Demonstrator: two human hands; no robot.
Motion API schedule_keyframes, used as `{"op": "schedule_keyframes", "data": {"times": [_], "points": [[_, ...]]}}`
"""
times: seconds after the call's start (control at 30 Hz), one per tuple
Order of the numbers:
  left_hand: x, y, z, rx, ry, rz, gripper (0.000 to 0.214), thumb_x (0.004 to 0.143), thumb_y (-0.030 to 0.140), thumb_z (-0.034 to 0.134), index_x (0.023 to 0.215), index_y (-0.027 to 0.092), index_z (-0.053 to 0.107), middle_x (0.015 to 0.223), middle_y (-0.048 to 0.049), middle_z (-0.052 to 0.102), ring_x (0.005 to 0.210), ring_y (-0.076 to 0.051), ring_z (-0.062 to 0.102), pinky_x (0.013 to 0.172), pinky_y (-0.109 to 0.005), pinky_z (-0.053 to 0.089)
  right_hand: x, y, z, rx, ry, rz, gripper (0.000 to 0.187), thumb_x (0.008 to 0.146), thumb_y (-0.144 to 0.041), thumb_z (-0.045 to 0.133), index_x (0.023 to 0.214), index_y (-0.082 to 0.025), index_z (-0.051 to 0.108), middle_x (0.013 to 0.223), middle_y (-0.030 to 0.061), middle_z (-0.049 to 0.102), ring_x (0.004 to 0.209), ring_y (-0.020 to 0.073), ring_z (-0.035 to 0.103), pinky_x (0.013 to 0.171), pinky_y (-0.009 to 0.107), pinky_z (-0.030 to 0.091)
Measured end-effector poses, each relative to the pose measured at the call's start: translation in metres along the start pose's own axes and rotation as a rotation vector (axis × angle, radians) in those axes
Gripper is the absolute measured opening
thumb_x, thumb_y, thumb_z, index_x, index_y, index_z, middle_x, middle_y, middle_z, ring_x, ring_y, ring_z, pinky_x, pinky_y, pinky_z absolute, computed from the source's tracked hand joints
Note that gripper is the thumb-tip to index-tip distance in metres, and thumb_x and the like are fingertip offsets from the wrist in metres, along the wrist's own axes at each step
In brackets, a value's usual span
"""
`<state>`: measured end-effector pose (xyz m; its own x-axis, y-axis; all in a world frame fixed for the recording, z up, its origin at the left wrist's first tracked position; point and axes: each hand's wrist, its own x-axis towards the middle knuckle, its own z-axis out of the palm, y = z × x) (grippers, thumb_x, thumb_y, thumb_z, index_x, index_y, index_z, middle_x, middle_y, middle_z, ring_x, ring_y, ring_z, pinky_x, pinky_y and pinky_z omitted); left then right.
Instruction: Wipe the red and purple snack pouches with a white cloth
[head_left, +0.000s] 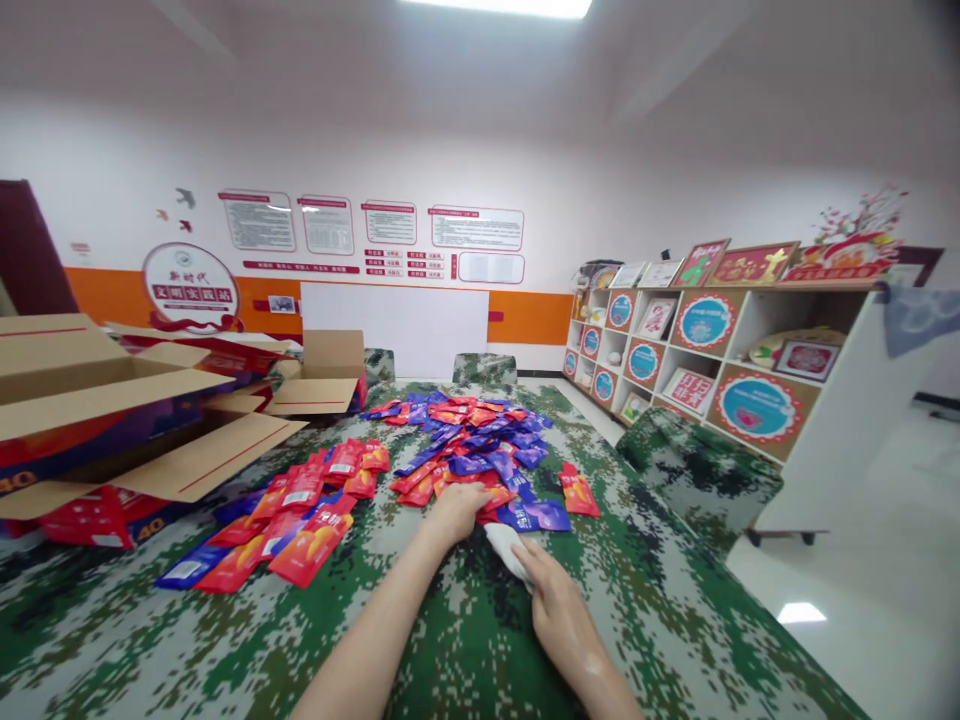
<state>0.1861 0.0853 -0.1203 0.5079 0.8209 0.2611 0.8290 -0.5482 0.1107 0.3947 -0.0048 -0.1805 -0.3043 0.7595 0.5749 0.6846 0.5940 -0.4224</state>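
Note:
My left hand [457, 512] is at the near edge of a heap of red and purple sachets [480, 440], its fingers curled together on a red sachet [499, 496]. In my right hand [556, 598] a crumpled white cloth or tissue [508, 552] is gripped, its tip pointing toward the heap. Just beyond the cloth lies a purple sachet [551, 516]. A single red sachet [577, 490] rests to the right of the heap. Over on the left, a second group of mostly red sachets [311, 540] lies overlapped in rough rows, with some purple ones among them.
Open cardboard boxes [180, 455] crowd the table's left side, and a smaller open box [322, 395] stands behind them. A camouflage cloth [645, 620] covers the table. Covered chairs [697, 480] stand at the right and far end, near a white shelf unit [802, 310].

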Motion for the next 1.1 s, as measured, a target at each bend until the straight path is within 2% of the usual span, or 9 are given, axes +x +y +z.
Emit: {"op": "schedule_keyframes", "data": {"times": [0.1,0.23,0.33,0.47,0.57,0.7,0.87,0.97,1.1], "points": [[-0.019,-0.003,-0.019,0.038,0.069,-0.054,0.038,0.080,0.007,0.042,0.110,0.023,0.060,0.100,-0.0056,0.064,0.096,-0.019,0.060,0.084,-0.029,0.045,0.000,0.001,-0.002,0.015,-0.002,0.028,0.063,0.070,0.000,0.033,0.125,-0.021,0.054,0.130,0.0078,0.054,0.120,0.0186,0.049,0.103,0.040,0.040],[-0.072,-0.006,-0.037,0.098,0.173,-0.151,0.048,0.081,0.006,0.038,0.123,0.024,0.051,0.115,-0.0061,0.060,0.099,-0.019,0.058,0.085,-0.030,0.045,0.002,0.002,-0.006,0.033,0.005,0.096,0.063,0.069,-0.001,0.034,0.125,-0.021,0.055,0.130,0.0074,0.054,0.120,0.0199,0.049,0.103,0.041,0.039],[-0.119,0.002,-0.036,0.121,0.152,-0.147,0.057,0.080,0.005,0.037,0.133,0.027,0.041,0.122,-0.0058,0.056,0.102,-0.020,0.056,0.088,-0.033,0.045,0.003,0.001,-0.006,0.038,0.019,0.127,0.062,0.069,-0.001,0.034,0.123,-0.022,0.057,0.128,0.0070,0.055,0.119,0.0205,0.050,0.103,0.041,0.039],[-0.162,0.023,-0.022,0.075,0.088,-0.069,0.053,0.081,0.006,0.036,0.130,0.025,0.044,0.120,-0.0077,0.056,0.109,-0.022,0.053,0.091,-0.035,0.044,0.007,-0.007,-0.004,0.048,0.014,0.112,0.064,0.067,0.000,0.036,0.123,-0.023,0.056,0.128,0.0060,0.055,0.118,0.0205,0.051,0.103,0.042,0.039],[-0.176,0.038,-0.016,0.023,0.083,-0.031,0.051,0.081,0.006,0.037,0.129,0.024,0.045,0.128,-0.0073,0.050,0.115,-0.022,0.049,0.098,-0.039,0.040,0.012,-0.027,-0.006,0.040,-0.025,0.029,0.064,0.069,0.001,0.035,0.125,-0.021,0.054,0.131,0.0079,0.053,0.120,0.0203,0.048,0.104,0.042,0.038],[-0.188,0.052,-0.016,-0.063,0.101,-0.003,0.055,0.082,0.011,0.042,0.136,0.022,0.034,0.141,-0.0066,0.038,0.128,-0.023,0.036,0.108,-0.042,0.030,0.018,-0.074,-0.012,0.032,-0.163,-0.121,0.063,0.071,0.001,0.034,0.129,-0.019,0.050,0.135,0.0100,0.048,0.123,0.0202,0.045,0.104,0.040,0.036],[-0.203,0.055,-0.011,-0.179,0.069,-0.048,0.049,0.086,0.020,0.044,0.134,0.022,0.035,0.137,-0.0077,0.042,0.126,-0.024,0.039,0.106,-0.042,0.035,0.016,-0.125,-0.006,0.050,-0.337,-0.245,0.066,0.072,-0.001,0.038,0.134,-0.024,0.043,0.139,0.0075,0.044,0.126,0.0196,0.040,0.107,0.036,0.031],[-0.208,0.051,-0.008,-0.229,0.042,-0.062,0.044,0.087,0.023,0.045,0.131,0.025,0.040,0.130,-0.0068,0.050,0.122,-0.024,0.044,0.105,-0.042,0.037,0.014,-0.134,0.004,0.048,-0.432,-0.254,0.061,0.073,-0.005,0.043,0.132,-0.022,0.046,0.141,0.0100,0.042,0.126,0.0219,0.041,0.106,0.035,0.032],[-0.211,0.045,-0.009,-0.265,0.001,-0.048,0.050,0.087,0.026,0.046,0.136,0.027,0.035,0.137,-0.0055,0.044,0.125,-0.023,0.041,0.107,-0.041,0.034,0.023,-0.125,0.020,0.004,-0.502,-0.230,0.058,0.073,-0.006,0.046,0.129,-0.022,0.050,0.139,0.0103,0.044,0.124,0.0238,0.043,0.104,0.035,0.034]]}}
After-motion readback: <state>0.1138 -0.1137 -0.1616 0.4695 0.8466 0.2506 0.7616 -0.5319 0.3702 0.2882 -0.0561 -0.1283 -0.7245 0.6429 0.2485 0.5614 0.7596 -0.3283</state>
